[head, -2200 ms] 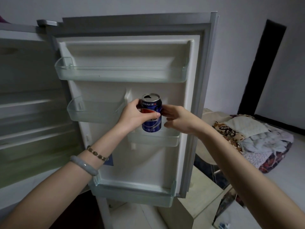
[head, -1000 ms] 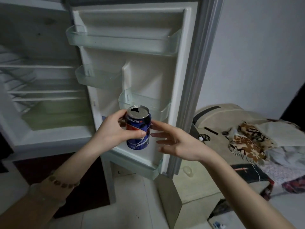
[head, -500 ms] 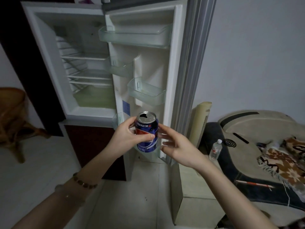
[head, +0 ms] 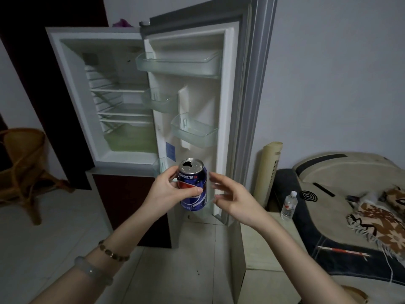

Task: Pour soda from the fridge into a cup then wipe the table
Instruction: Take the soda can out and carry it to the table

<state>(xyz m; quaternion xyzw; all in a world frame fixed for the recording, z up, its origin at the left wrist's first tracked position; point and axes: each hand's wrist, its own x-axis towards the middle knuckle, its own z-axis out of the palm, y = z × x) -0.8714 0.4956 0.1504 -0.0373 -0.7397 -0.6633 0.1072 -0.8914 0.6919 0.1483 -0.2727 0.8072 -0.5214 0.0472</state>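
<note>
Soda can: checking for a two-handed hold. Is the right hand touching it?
Apart. The head view shows fridge door between the right hand and the soda can.

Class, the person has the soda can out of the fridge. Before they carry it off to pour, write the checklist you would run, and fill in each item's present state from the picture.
1. Left hand grips the soda can: ok, fingers wrapped round its body.
2. Can upright: ok, only slightly tilted.
3. Can opened: ok, a hole shows in the top.
4. Right hand free to close the fridge door: ok, open beside the can.
5. Door closed: not ok, it stands wide open.
6. Cup and table located: cannot tell, neither is in view.
</note>
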